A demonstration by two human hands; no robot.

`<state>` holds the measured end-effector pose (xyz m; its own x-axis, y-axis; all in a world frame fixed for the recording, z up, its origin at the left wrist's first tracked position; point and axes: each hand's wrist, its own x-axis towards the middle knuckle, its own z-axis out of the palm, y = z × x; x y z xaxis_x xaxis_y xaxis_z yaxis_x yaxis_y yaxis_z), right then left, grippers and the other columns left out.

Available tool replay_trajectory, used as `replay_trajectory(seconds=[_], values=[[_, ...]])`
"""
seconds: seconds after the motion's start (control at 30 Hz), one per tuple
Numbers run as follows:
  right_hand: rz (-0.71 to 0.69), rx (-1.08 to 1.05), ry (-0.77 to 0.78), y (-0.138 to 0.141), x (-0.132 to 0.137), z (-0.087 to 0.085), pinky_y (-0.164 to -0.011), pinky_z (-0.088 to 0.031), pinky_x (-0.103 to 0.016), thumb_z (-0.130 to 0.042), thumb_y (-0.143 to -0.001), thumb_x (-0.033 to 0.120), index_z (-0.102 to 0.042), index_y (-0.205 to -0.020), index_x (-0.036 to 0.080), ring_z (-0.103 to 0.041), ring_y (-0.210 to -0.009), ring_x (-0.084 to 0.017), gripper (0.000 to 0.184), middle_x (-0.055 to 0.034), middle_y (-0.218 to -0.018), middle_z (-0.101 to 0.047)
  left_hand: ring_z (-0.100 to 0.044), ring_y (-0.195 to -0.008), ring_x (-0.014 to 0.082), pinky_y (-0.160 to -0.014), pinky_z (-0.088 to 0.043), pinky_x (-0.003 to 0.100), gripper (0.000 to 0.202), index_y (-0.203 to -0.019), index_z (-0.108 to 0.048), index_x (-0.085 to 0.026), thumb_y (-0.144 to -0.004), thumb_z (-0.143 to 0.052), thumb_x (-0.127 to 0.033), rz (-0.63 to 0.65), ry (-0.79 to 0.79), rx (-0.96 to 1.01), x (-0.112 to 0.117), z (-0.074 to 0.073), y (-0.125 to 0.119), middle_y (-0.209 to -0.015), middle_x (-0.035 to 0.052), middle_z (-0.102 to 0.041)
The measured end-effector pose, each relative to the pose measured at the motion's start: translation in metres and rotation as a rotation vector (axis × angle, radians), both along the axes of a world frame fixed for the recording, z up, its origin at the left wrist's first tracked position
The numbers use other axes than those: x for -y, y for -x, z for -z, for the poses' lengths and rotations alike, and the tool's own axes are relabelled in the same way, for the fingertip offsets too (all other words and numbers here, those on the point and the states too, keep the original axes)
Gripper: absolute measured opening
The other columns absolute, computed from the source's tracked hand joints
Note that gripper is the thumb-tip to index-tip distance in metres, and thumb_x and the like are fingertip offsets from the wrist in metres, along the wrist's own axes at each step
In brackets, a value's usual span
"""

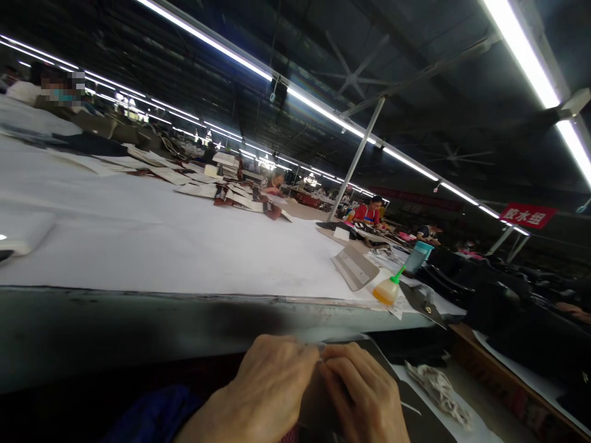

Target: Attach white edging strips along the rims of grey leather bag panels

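Observation:
Low in the head view, my left hand and my right hand meet with their fingertips nearly touching. Fingers of both are bent and pressed together in a pinch. What sits between the fingertips is too small and too covered to name. Beneath them lies a dark, flat panel, partly hidden by my hands and reaching out to the right. A thin white strip shows on the dark surface beside my right hand.
Ahead runs a long white-topped table with stacked cut pieces at the back. A squeeze bottle with amber liquid, a grey panel and a blue container stand right. A crumpled cloth lies lower right. Co-workers sit farther off.

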<state>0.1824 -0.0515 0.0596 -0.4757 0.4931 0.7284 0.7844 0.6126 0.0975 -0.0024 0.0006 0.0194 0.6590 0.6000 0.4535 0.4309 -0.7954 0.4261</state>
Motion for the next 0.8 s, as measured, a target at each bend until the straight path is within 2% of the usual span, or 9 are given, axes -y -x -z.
replay_trajectory(seconds=[0.1, 0.2, 0.3, 0.37, 0.43, 0.5, 0.6, 0.7, 0.8], values=[[0.137, -0.037, -0.116, 0.001, -0.003, 0.004, -0.072, -0.043, -0.025, -0.051, -0.094, 0.019, -0.062, -0.084, 0.020, -0.054, -0.087, -0.014, 0.015, -0.0068, -0.103, -0.056, -0.058, -0.091, 0.0236, -0.085, -0.052, 0.040, 0.049, -0.130, -0.050, -0.026, -0.085, -0.049, -0.006, -0.042, 0.031, -0.107, 0.008, -0.001, 0.001, -0.100, 0.0035, -0.061], [0.240, 0.006, -0.147, 0.004, -0.004, 0.004, -0.067, -0.034, -0.029, -0.044, -0.098, 0.027, -0.062, -0.077, 0.023, -0.048, -0.078, -0.016, 0.028, -0.0043, -0.087, -0.055, -0.054, -0.116, 0.0290, -0.099, -0.050, 0.045, 0.066, -0.149, -0.032, -0.022, -0.086, -0.042, -0.001, -0.061, 0.096, -0.236, 0.019, -0.016, 0.005, -0.125, 0.0101, -0.057], [0.207, 0.056, -0.082, 0.008, -0.005, 0.002, -0.069, -0.029, -0.030, -0.039, -0.101, 0.027, -0.060, -0.079, 0.023, -0.045, -0.073, -0.016, 0.030, -0.0001, -0.076, -0.056, -0.049, -0.127, 0.0310, -0.108, -0.044, 0.046, 0.065, -0.152, -0.029, -0.017, -0.089, -0.036, 0.000, -0.072, 0.123, -0.354, 0.024, -0.023, 0.007, -0.137, 0.0149, -0.052], [0.184, 0.086, -0.074, 0.008, -0.007, 0.001, -0.072, -0.028, -0.029, -0.037, -0.102, 0.026, -0.059, -0.082, 0.022, -0.048, -0.074, -0.015, 0.030, 0.0023, -0.078, -0.060, -0.045, -0.133, 0.0330, -0.110, -0.041, 0.047, 0.066, -0.153, -0.024, -0.014, -0.089, -0.032, 0.001, -0.064, 0.049, -0.368, 0.023, -0.017, 0.006, -0.146, 0.0175, -0.045], [0.169, 0.103, -0.089, 0.004, -0.008, 0.001, -0.074, -0.029, -0.029, -0.036, -0.102, 0.026, -0.058, -0.086, 0.021, -0.053, -0.076, -0.012, 0.027, 0.0045, -0.081, -0.063, -0.042, -0.135, 0.0339, -0.109, -0.043, 0.045, 0.068, -0.155, -0.017, -0.014, -0.089, -0.030, 0.002, -0.058, -0.051, -0.306, 0.020, -0.005, 0.005, -0.151, 0.0177, -0.038], [0.164, 0.129, -0.089, -0.001, -0.010, 0.003, -0.074, -0.032, -0.028, -0.040, -0.101, 0.025, -0.057, -0.092, 0.021, -0.057, -0.075, -0.011, 0.020, 0.0053, -0.085, -0.066, -0.044, -0.134, 0.0310, -0.105, -0.048, 0.040, 0.070, -0.155, -0.015, -0.019, -0.090, -0.032, 0.000, -0.056, -0.109, -0.176, 0.016, 0.009, 0.003, -0.151, 0.0141, -0.039], [0.160, 0.165, -0.012, -0.008, -0.010, 0.006, -0.067, -0.038, -0.026, -0.045, -0.099, 0.024, -0.055, -0.099, 0.021, -0.060, -0.072, -0.011, 0.011, 0.0047, -0.087, -0.066, -0.052, -0.128, 0.0229, -0.094, -0.054, 0.027, 0.076, -0.153, -0.016, -0.036, -0.089, -0.038, -0.002, -0.049, -0.010, -0.013, 0.011, 0.021, 0.000, -0.146, 0.0044, -0.048], [0.109, 0.120, 0.042, -0.012, -0.010, 0.008, -0.064, -0.045, -0.023, -0.041, -0.101, 0.029, -0.052, -0.099, 0.022, -0.063, -0.071, -0.010, 0.013, 0.0041, -0.083, -0.066, -0.059, -0.116, 0.0189, -0.092, -0.052, 0.028, 0.077, -0.147, -0.025, -0.048, -0.087, -0.043, -0.004, -0.029, 0.133, 0.069, 0.004, 0.018, -0.001, -0.130, -0.0020, -0.058], [0.057, 0.123, 0.089, -0.013, -0.010, 0.006, -0.066, -0.048, -0.020, -0.039, -0.102, 0.031, -0.052, -0.101, 0.023, -0.064, -0.074, -0.008, 0.015, 0.0042, -0.085, -0.066, -0.063, -0.098, 0.0207, -0.087, -0.051, 0.032, 0.062, -0.139, -0.040, -0.046, -0.090, -0.042, -0.008, 0.057, 0.156, 0.073, -0.006, 0.005, 0.000, -0.113, -0.0030, -0.065]])
